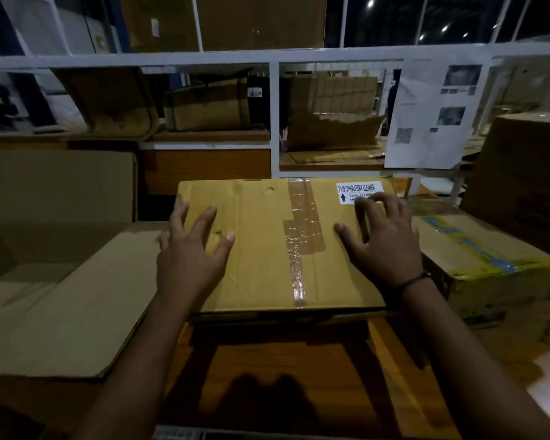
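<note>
Sealed cardboard box sits at the centre of my view on the wooden worktop, long side toward me, top face up. A strip of clear tape runs over the lid seam from 12 to 6 o'clock, with a brown patch under it near the middle. A white label reading "FX10 UPHOLSTERY CLEANER" sits in the 1 o'clock corner of the lid. The left hand is over the 9 o'clock edge of the lid, fingers spread apart and slightly bent, holding nothing. Its outer fingers overhang the box edge. The right hand is over the 3 o'clock side, fingers also splayed, with the fingertips at the lower edge of the label and partly covering it. It grips nothing, and a dark band circles its wrist. I cannot tell whether either palm rests on the cardboard or hangs just above it. A flattened cardboard sheet lies at 9 o'clock, just beside the box. A yellowish carton with blue tape stands at 3 o'clock, close against the box. A white shelf rack at 12 o'clock holds more cartons, and a printed sheet hangs from it at 2 o'clock.
</note>
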